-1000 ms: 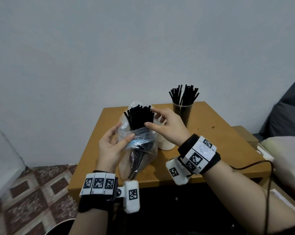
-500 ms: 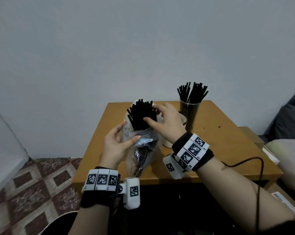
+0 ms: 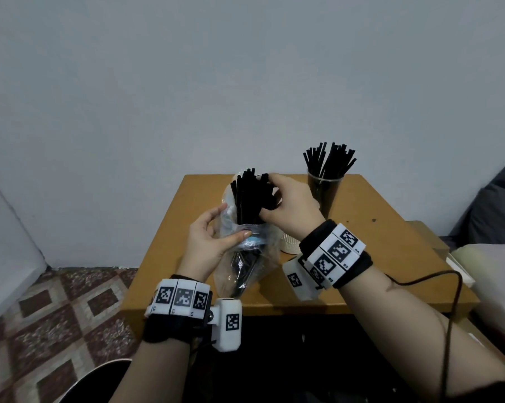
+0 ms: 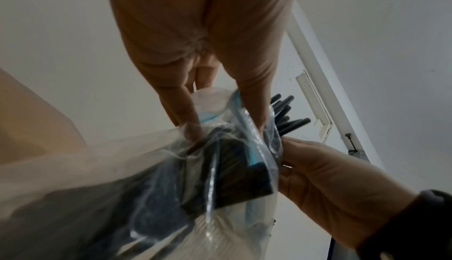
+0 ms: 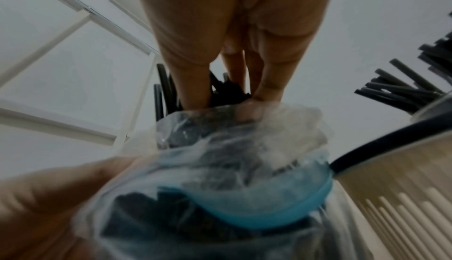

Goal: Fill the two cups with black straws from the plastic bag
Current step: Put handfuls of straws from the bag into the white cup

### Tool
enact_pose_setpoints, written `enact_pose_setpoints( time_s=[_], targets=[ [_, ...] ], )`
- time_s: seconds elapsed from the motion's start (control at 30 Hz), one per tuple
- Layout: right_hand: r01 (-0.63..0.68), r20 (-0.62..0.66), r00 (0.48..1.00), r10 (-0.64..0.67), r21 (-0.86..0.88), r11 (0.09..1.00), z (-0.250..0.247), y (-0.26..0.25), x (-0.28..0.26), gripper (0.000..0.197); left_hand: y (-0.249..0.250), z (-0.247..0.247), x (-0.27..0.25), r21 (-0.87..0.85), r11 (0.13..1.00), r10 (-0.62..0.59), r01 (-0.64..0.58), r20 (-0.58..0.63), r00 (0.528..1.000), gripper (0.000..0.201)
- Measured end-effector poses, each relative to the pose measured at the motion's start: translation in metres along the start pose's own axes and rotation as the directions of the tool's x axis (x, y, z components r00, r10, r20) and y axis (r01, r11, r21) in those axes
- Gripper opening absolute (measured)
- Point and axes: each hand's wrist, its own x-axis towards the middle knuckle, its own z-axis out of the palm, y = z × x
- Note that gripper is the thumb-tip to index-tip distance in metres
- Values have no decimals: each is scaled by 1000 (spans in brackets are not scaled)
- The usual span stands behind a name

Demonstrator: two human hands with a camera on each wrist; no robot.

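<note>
A clear plastic bag (image 3: 242,266) with a blue zip strip stands over the wooden table (image 3: 390,237), and a bundle of black straws (image 3: 251,199) sticks out of its top. My left hand (image 3: 216,237) pinches the bag's rim (image 4: 234,121) between thumb and fingers. My right hand (image 3: 286,205) grips the straw bundle (image 5: 227,90) just above the rim. A clear cup (image 3: 325,190) at the back holds several black straws (image 5: 401,92). A white ribbed cup (image 3: 289,245) stands mostly hidden behind the bag and my right wrist; its wall (image 5: 396,202) fills the lower right of the right wrist view.
The table stands against a plain grey wall. A black cable (image 3: 449,286) runs from my right wrist band over the table's right edge. Patterned floor tiles (image 3: 56,309) lie to the left, and cushions (image 3: 495,216) and boxes to the right.
The straw bundle has risen further out of the bag as my right hand closed round it and lifted. My left hand has stayed on the bag's rim.
</note>
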Motion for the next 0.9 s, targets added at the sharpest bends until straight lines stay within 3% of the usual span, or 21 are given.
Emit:
enact_pose_setpoints(
  time_s=[0.13, 0.3, 0.43, 0.53, 0.57, 0.67, 0.73, 0.8, 0.9],
  targets=[
    [-45, -116, 991, 64, 162, 986, -6, 6, 2, 21, 5, 3, -1, -10, 1000, 7, -7, -16, 1000, 66],
    [-36, -170, 980, 107, 376, 926, -32, 3, 5, 17, 5, 5, 1, -30, 999, -14, 12, -64, 998, 68],
    [-57, -91, 988, 122, 523, 850, -44, 8, 4, 9, 6, 10, 3, -30, 1000, 1, -3, -87, 996, 62],
    [-104, 16, 993, 113, 536, 838, -42, 16, -2, 7, 6, 14, 6, -32, 999, 11, -14, -100, 995, 58],
    [-111, 49, 994, 100, 548, 829, -41, 19, -4, 15, 6, 15, 7, -30, 999, 14, -17, -103, 995, 58],
    [-139, 134, 989, 70, 627, 766, -31, 30, -9, 67, 5, 16, 8, -22, 999, 23, -25, -111, 994, 59],
    [-172, 144, 984, 103, 639, 749, -21, 39, -10, 92, 4, 16, 9, -13, 1000, 26, -28, -114, 993, 58],
    [-209, 105, 977, 185, 637, 742, -11, 44, -11, 97, 3, 17, 9, -13, 1000, 24, -26, -112, 993, 57],
    [-229, 38, 966, 256, 588, 776, 1, 41, -11, 83, 4, 18, 8, -6, 1000, 22, -22, -102, 995, 58]
  ],
)
